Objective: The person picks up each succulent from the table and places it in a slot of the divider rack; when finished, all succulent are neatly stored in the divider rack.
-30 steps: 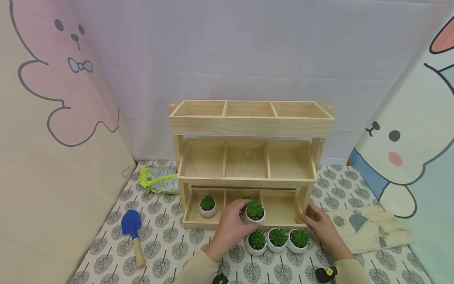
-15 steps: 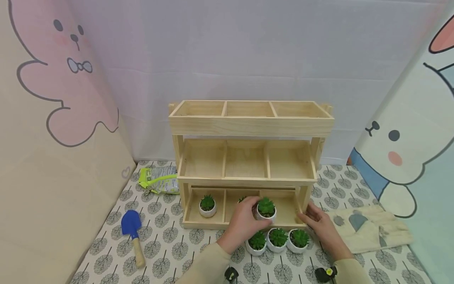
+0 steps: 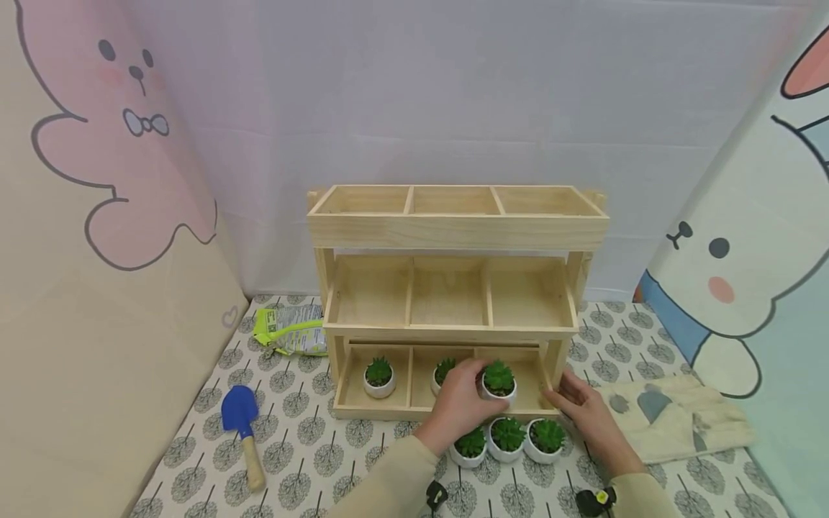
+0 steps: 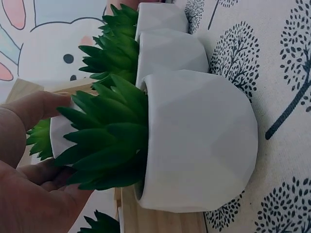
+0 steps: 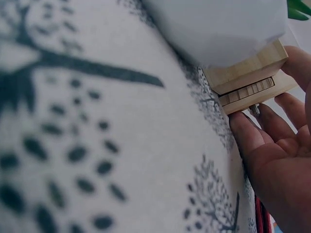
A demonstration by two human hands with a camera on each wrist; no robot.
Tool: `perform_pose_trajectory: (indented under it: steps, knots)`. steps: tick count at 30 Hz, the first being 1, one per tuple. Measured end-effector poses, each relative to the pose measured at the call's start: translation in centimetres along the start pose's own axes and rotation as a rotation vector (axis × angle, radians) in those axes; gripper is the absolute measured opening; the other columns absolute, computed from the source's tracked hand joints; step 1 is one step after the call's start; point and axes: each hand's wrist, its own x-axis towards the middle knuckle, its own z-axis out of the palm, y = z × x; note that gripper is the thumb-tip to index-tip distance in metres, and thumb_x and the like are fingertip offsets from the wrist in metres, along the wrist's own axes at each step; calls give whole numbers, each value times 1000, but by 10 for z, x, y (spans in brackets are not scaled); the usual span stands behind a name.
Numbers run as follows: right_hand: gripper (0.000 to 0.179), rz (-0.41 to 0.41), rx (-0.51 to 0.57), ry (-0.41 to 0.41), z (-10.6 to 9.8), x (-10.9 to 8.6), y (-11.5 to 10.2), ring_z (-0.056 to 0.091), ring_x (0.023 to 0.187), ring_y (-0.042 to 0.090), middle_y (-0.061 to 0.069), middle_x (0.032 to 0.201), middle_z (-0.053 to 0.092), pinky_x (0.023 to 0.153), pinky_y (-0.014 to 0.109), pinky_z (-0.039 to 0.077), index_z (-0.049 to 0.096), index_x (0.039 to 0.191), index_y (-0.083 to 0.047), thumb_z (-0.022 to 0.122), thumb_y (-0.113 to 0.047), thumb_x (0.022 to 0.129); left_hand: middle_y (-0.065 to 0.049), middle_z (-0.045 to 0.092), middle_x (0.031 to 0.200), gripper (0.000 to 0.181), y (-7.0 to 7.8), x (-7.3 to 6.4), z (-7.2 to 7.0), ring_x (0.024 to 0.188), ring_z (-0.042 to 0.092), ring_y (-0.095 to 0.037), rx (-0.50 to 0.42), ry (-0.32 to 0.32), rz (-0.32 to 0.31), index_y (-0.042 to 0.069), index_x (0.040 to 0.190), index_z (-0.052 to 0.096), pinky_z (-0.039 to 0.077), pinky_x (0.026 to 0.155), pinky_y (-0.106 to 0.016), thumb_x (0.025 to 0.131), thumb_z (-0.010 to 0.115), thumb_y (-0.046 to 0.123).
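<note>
In the head view my left hand [image 3: 463, 399] pinches a small white pot with a green succulent [image 3: 499, 380] between thumb and fingers. It holds the pot over the bottom tier's right compartment. My right hand [image 3: 592, 417] grips the lower right corner of the wooden plant shelf [image 3: 453, 232]; in the right wrist view its fingers [image 5: 252, 138] lie along the shelf's side. One potted succulent [image 3: 379, 377] stands in the bottom left compartment. Another succulent [image 3: 443, 371], partly hidden by my left hand, is in the middle one.
Three more potted succulents [image 3: 507, 435] stand in a row before the shelf, below my left hand. A blue trowel [image 3: 239, 410] lies at left and a green-and-grey bag [image 3: 291, 329] behind it. Beside my right hand lie cloth gloves [image 3: 673, 417].
My left hand has carried the potted succulent rightward, from in front of the middle compartment to the right one. The succulent in the middle shows more now. My right hand has stayed put.
</note>
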Motion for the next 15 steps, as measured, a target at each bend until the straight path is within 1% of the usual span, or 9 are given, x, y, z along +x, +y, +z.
perform_pose_trajectory:
  steps: [6,11,15]
  knots:
    - [80,-4,-1,1,0,0,1,34,148,37,21,167,27,99,11,41,22,167,-12,68,-29,104,-5,68,122,63,-1,6,8,106,65,-16,0,-16,-2,6,132,67,55,92,-31,78,92,26]
    - [80,2,13,-6,-1,0,1,34,148,36,20,167,27,98,12,44,22,167,-13,68,-30,104,-4,68,123,64,0,12,15,107,65,-16,6,-30,-18,6,135,66,55,94,-30,79,92,27]
    - [80,2,-5,-4,-1,0,1,34,148,36,21,167,28,98,11,42,21,167,-13,68,-30,104,-4,69,122,64,0,16,21,108,65,-16,18,-39,-15,6,134,66,55,94,-30,80,92,27]
